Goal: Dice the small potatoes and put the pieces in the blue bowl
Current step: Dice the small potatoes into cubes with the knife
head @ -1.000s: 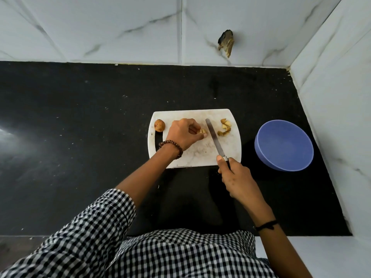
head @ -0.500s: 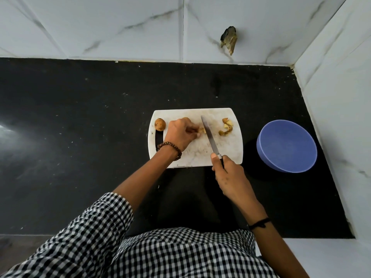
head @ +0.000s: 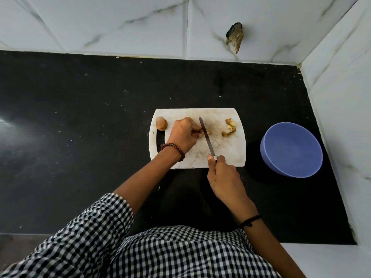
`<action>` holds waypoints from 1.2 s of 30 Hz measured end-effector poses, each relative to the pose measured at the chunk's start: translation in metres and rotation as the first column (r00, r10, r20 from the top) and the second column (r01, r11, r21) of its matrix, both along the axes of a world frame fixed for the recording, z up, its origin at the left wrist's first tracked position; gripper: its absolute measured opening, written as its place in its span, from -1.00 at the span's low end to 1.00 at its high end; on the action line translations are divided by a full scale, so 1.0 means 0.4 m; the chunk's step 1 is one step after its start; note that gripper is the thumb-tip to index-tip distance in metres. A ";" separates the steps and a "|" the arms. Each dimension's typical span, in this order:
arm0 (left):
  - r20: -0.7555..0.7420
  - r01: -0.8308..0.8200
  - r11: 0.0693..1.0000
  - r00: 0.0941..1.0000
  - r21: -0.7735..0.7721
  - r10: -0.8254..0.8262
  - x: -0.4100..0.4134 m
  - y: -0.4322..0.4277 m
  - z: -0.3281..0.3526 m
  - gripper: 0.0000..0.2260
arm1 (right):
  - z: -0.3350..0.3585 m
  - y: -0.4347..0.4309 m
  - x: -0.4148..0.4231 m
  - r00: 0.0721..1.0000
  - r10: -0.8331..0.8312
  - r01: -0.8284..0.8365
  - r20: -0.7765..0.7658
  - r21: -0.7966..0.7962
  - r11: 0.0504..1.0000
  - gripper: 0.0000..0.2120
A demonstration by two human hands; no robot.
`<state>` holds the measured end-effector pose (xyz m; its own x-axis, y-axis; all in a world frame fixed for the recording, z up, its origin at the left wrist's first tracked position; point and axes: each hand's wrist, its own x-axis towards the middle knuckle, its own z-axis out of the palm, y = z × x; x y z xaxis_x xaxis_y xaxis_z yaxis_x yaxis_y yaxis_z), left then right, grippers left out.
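On the black counter lies a white cutting board (head: 226,155). My left hand (head: 183,134) pinches a small potato piece at its fingertips, mostly hidden under the fingers. My right hand (head: 224,175) grips the handle of a knife (head: 206,137), whose blade lies right against those fingertips, with a cut bit (head: 209,131) just right of it. A whole small potato (head: 161,123) sits at the board's left end. Several diced pieces (head: 229,127) lie at the board's right end. The blue bowl (head: 291,149) stands to the right of the board, empty as far as I see.
A marble-tiled wall runs behind the counter and another closes in on the right, just past the bowl. A dark chipped patch (head: 234,38) marks the back wall. The counter's front edge is close to my checked shirt.
The knife blade has shifted left across the board, from beside the diced pile to right against my left fingertips. My left hand has stayed on the potato piece.
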<state>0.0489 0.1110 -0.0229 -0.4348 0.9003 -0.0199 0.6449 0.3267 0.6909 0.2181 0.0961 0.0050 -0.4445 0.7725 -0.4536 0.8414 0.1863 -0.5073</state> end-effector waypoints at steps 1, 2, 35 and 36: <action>-0.004 0.002 1.000 1.000 0.000 -0.002 0.000 0.002 -0.002 -0.85 | -0.001 0.000 -0.004 1.000 0.003 -0.003 0.015 0.006 1.000 -0.60; -0.006 0.002 1.000 1.000 0.005 -0.002 0.000 0.003 -0.004 -0.85 | -0.001 0.002 -0.007 1.000 0.004 -0.004 0.030 0.009 1.000 -0.60; 0.413 -0.162 0.986 0.897 -0.028 0.159 0.016 -0.021 0.021 -0.76 | 0.023 -0.005 0.104 0.986 -0.124 0.112 -0.115 -0.107 0.988 -0.58; 0.431 -0.156 0.987 0.888 -0.038 0.157 0.017 -0.019 0.021 -0.71 | 0.020 -0.003 0.095 0.988 -0.114 0.103 -0.106 -0.101 0.989 -0.58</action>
